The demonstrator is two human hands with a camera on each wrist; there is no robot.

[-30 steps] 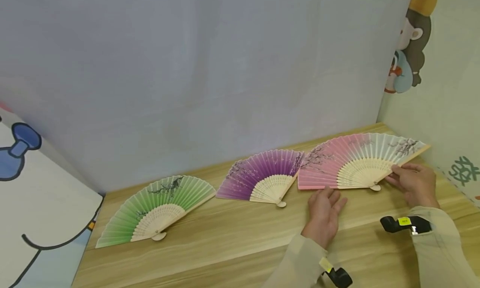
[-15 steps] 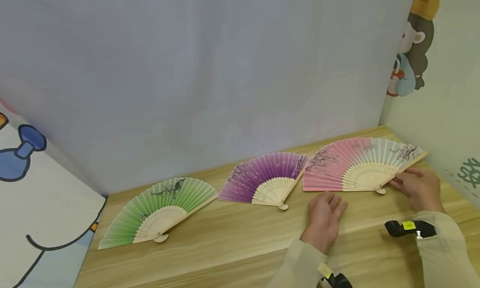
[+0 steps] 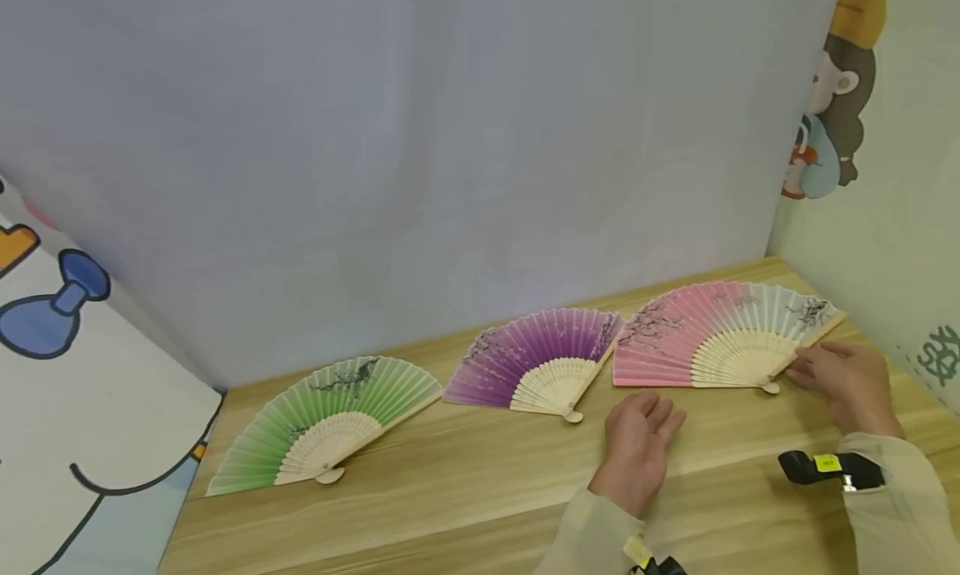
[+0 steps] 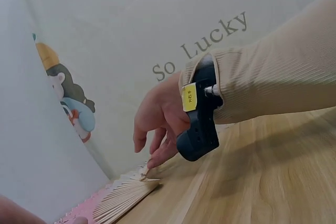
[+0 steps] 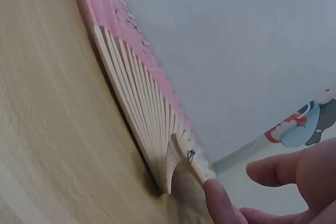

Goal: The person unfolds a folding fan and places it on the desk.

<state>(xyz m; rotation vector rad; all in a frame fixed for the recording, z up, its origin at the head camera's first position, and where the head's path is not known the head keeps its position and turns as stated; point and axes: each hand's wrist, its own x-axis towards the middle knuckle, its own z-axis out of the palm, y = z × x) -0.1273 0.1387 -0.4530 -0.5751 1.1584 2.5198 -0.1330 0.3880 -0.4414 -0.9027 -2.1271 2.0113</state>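
Note:
A spread pink-and-white folding fan (image 3: 660, 342) with dark blossom branches and pale ribs lies on the wooden table (image 3: 420, 508), at the right in the head view. Beside its right guard stick is my right hand (image 3: 851, 383). The right wrist view shows one fingertip (image 5: 218, 200) against the fan's edge, while another finger stands apart from it. My left hand (image 3: 637, 446) rests below the pink fan's lower left edge, fingers loosely extended, holding nothing. A purple folding fan (image 3: 536, 346) lies spread to the left, its right guard meeting the pink fan's left side.
Farther left, a green folding fan (image 3: 322, 400) lies spread, its right tip near the purple one. A grey-white cloth wall (image 3: 450, 158) rises behind the table. Printed panels flank it, with a cartoon figure (image 3: 836, 117) on the right and blue shapes (image 3: 45, 321) on the left.
The view has shifted slightly. The pink fan's right edge has come lower and inward, with my right hand beside it. My left hand has drawn back a little from the fan's lower edge.

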